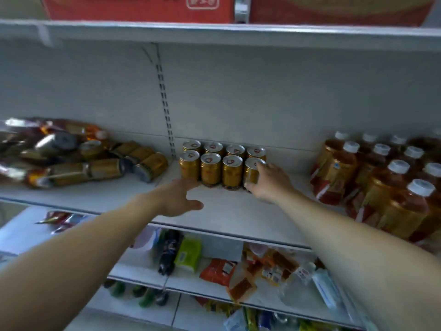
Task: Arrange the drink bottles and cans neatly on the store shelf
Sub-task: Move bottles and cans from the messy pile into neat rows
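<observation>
Several gold cans stand upright in two rows at the back middle of the white shelf. My right hand grips the front-right gold can, fingers over its top and thumb low on its side. My left hand hovers with fingers spread just in front of the front-left can, holding nothing. On the left, more gold cans lie tipped over in a heap. Amber drink bottles with white caps stand in rows on the right.
Red cartons sit on the shelf above. The lower shelf holds snack packets, a green pack and a dark bottle. A slotted upright runs down the back wall. Bare shelf surface lies in front of the standing cans.
</observation>
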Motion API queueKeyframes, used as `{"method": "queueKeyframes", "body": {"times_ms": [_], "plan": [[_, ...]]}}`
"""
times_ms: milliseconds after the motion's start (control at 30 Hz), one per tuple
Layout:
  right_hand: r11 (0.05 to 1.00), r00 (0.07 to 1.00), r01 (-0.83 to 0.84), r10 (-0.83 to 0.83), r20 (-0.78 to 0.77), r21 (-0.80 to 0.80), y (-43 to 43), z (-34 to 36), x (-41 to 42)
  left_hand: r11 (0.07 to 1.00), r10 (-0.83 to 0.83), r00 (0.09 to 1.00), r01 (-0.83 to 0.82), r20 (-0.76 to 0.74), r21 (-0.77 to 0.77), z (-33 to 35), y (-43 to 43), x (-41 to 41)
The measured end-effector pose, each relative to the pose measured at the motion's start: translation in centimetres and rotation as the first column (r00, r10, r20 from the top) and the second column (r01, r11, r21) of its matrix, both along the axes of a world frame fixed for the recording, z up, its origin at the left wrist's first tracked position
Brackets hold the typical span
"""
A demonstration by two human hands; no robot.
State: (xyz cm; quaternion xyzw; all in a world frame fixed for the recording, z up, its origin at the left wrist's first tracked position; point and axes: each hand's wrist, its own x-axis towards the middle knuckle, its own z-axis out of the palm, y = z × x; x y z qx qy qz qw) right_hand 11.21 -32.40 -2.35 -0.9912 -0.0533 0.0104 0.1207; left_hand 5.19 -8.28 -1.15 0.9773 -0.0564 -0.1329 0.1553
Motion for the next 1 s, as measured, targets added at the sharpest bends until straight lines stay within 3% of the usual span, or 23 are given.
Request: {"method": "queueKeyframes", "body": {"times_ms": [133, 300, 500, 700, 867, 1000], "plan": [[0.988, 0.989, -0.147, 0.148, 0.013, -0.051, 6.6, 2.9, 0.3, 0.985, 0.169, 0.984, -0.171, 0.06, 0.026, 1.6, 6.7, -2.3], [0.955, 0.958, -0.288, 0.287, -0.016, -0.067, 17.0, 4.0, 1.1, 0.961, 0.266, 0.961, -0.27, 0.071, 0.056, 1.4, 15.8, -4.2], [0.954, 0.953, -0.296, 0.291, -0.086, -0.053, 29.5, 2.0, 2.5, 0.935, 0.336, 0.941, -0.339, 0.042, 0.107, 0.7, 27.3, -4.2], [0.987, 0.979, -0.162, 0.159, -0.127, -0.014, 33.1, -1.3, 4.0, 0.953, 0.214, 0.968, -0.236, 0.128, 0.191, -0.8, 30.5, 0.7], [0.987, 0.959, -0.16, 0.162, -0.231, 0.026, 31.9, -3.9, 5.7, 0.953, 0.029, 0.978, -0.09, 0.208, 0.289, -3.0, 29.4, 6.1], [0.978, 0.987, -0.156, 0.161, -0.021, 0.138, 31.2, -4.5, 6.1, 0.931, 0.039, 0.976, -0.113, 0.215, 0.346, -4.6, 28.1, 8.4]]}}
